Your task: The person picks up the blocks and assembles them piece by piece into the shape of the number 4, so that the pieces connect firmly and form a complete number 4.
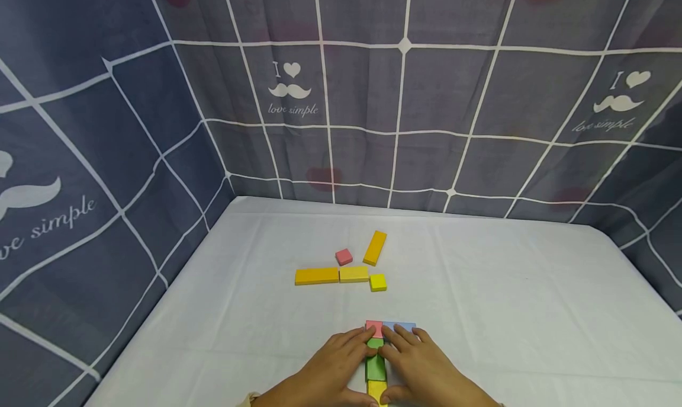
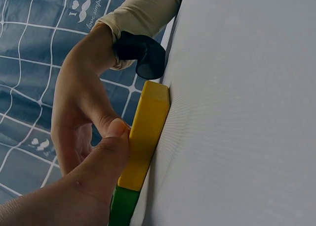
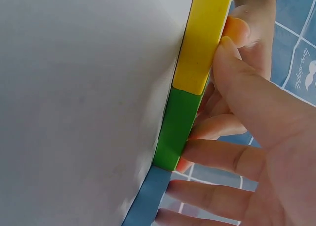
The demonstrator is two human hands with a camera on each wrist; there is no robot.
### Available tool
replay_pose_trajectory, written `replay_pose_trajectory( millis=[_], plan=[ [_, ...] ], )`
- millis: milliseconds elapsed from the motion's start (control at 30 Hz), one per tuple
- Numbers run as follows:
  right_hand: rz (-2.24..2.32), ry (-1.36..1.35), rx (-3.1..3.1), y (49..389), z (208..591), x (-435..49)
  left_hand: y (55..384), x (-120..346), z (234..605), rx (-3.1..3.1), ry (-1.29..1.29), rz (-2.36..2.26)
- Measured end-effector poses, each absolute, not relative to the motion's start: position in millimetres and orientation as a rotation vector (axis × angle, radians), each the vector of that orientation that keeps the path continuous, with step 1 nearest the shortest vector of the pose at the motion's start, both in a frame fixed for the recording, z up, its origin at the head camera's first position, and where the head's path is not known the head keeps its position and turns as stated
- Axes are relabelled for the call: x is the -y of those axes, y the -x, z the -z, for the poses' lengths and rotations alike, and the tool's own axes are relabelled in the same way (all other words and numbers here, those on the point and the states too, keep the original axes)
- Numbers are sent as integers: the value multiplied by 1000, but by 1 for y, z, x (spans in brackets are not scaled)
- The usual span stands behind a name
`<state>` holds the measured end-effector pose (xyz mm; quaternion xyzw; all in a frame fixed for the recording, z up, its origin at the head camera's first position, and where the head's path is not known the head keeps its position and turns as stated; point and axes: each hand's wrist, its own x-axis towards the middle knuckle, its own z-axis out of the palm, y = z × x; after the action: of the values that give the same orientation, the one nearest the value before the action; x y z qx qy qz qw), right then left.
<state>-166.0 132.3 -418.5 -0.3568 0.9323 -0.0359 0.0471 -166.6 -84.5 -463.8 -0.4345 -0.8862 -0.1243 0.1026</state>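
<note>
With left hand (image 1: pixel 337 362) and right hand (image 1: pixel 420 364) grasping nothing, press both sides of the green block (image 1: pixel 376 369) evenly, keeping the yellow block (image 1: pixel 376 388) flush at its near end.

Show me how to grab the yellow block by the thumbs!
I'd probably pinch the yellow block mid-length across its two long sides, reaching down from above. It's longer than wide, and one end butts against the green block, leaving no room there.
</note>
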Motion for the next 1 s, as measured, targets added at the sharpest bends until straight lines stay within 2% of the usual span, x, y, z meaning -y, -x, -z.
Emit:
replay_pose_trajectory(
  millis=[733, 867, 1000],
  plan=[
    [159, 1074, -2795, 168, 417, -137, 170, 83, 456, 2767, 1287, 472],
    [159, 1061, -2783, 169, 418, -134, 180, 90, 449, 2811, 1217, 518],
    [154, 1013, -2761, 169, 417, -132, 205, 93, 441, 2869, 1050, 569]
  ],
)
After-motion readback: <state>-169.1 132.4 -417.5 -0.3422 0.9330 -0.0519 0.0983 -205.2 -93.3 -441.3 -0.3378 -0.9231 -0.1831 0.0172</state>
